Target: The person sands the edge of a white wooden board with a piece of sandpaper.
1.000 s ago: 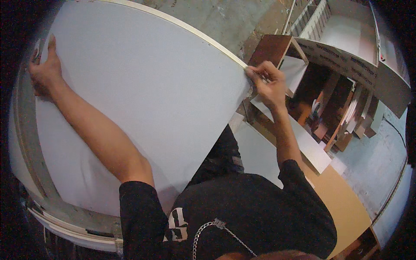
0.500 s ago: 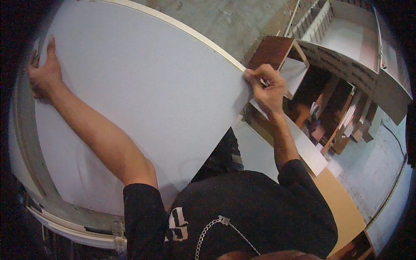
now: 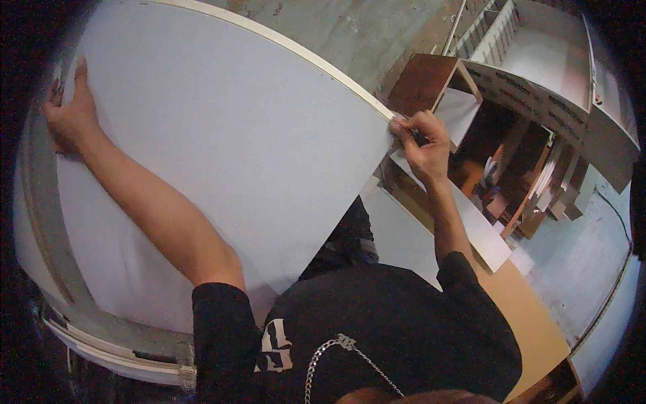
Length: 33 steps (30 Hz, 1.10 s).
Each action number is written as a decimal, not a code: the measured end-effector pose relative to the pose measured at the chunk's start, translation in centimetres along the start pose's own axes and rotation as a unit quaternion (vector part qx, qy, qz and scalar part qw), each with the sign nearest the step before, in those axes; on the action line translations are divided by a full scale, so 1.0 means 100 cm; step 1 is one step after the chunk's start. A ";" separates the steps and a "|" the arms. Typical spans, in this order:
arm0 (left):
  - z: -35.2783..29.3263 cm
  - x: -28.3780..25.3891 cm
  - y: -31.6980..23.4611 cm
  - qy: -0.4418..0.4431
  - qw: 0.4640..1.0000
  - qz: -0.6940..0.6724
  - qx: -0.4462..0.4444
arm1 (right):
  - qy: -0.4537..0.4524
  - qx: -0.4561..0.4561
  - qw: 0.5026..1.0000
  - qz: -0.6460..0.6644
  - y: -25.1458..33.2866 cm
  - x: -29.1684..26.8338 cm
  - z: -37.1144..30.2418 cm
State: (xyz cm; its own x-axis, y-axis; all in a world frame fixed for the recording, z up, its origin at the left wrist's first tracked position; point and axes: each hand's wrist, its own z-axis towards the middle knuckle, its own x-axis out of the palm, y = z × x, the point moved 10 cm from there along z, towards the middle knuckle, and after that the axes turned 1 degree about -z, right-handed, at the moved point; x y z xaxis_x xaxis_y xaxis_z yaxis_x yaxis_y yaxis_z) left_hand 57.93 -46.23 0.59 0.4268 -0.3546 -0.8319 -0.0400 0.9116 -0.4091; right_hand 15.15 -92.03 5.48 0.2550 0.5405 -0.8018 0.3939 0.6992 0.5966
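1. Pale panel (image 3: 229, 135), large and flat, spreads between the two hands and extends past them, away from the body.
2. Left hand (image 3: 70, 118): at the panel's left edge, thumb stretched along the face and fingers turned outward at the rim. It touches the panel; how firmly it grips, I cannot tell, as the fingers are partly hidden in shadow.
3. Right hand (image 3: 424, 138): thumb and fingers pinched together on the panel's right corner, the other fingers curled in.
4. A cream edge band (image 3: 296, 50) runs along the panel's far side and ends at the right fingertips.
5. Just beyond the right hand stands a brown open box (image 3: 424, 77); farther to its right are a white cabinet (image 3: 545, 47) and, nearer, a heap of offcuts (image 3: 538, 182).
6. Nearer the body than the right hand, a narrow white board (image 3: 481, 232) lies beside its forearm, next to a tan board (image 3: 525, 310).
7. Stacked pale boards (image 3: 121, 350) sit on the body side of the left hand, well apart from it.
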 end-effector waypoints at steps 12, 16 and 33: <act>-0.005 -0.004 -0.016 0.016 1.000 0.017 -0.015 | 0.003 0.049 0.999 0.000 -0.006 0.001 0.005; -0.003 0.005 -0.004 -0.009 0.998 0.057 0.009 | -0.006 0.005 1.000 -0.003 0.024 0.012 0.034; 0.000 -0.005 -0.016 0.009 1.000 0.015 -0.007 | 0.021 0.063 0.998 0.001 0.004 0.004 0.024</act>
State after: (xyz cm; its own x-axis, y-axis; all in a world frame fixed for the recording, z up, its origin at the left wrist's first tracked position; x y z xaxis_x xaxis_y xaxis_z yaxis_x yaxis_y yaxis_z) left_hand 57.84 -47.50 1.63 0.4093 -0.3301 -0.8506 -0.0664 0.9190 -0.3886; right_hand 17.53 -92.61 5.30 0.2196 0.5621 -0.7974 0.5019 0.6358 0.5864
